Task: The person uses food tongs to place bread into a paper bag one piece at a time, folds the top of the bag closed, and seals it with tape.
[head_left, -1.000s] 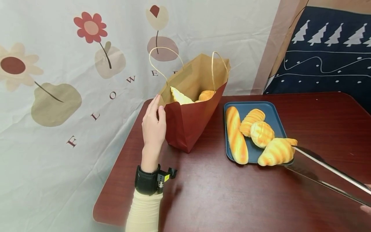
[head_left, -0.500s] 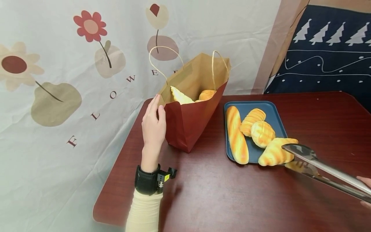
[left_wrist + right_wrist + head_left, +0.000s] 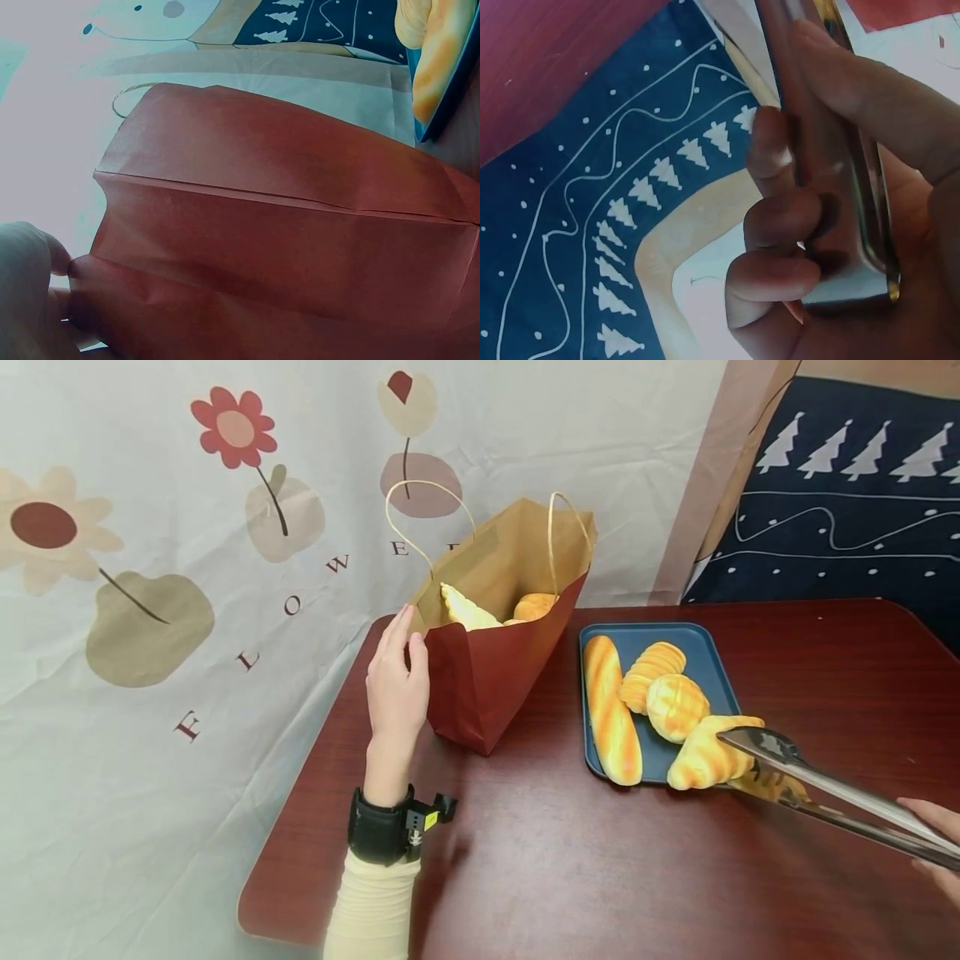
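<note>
The left hand (image 3: 397, 681), fingers straight, touches the red paper bag (image 3: 498, 681), upper centre; the right hand (image 3: 907, 210), fingers curled, grips silver metal tongs (image 3: 847, 789) at yellow croissant-shaped bread (image 3: 708, 756), lower right. White cloth (image 3: 330, 443), upper left, reads "F L O W E".

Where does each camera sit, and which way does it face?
Head: worn on the head, facing forward and down at bag and tray; left hand, sleeve, part of right hand show.
Left wrist: worn there, facing the bag's side; left hand shows.
Right wrist: worn there, facing the tongs; right hand shows gripping them.
Head and right wrist share the tongs.
</note>
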Motion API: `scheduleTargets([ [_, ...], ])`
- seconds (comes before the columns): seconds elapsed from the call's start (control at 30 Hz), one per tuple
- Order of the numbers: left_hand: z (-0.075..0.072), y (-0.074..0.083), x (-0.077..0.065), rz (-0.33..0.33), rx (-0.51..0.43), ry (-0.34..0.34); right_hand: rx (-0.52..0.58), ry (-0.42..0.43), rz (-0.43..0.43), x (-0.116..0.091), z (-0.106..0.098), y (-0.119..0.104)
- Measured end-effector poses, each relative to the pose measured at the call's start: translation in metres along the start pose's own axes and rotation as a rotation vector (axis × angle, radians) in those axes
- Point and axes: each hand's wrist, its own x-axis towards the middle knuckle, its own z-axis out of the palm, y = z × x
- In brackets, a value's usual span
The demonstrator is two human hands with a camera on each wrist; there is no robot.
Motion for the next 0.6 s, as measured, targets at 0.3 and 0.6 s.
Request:
scheduleTargets([
  [0.3,-0.001,0.000,-0.001,-0.001,0.000,0.000,0.084,0.080,-0.053,0.004,0.008,0.005],
  [0.6,0.000,-0.001,0.000,0.003,-0.004,-0.001,0.218,0.093,0.041,-0.028,0.015,0.050],
])
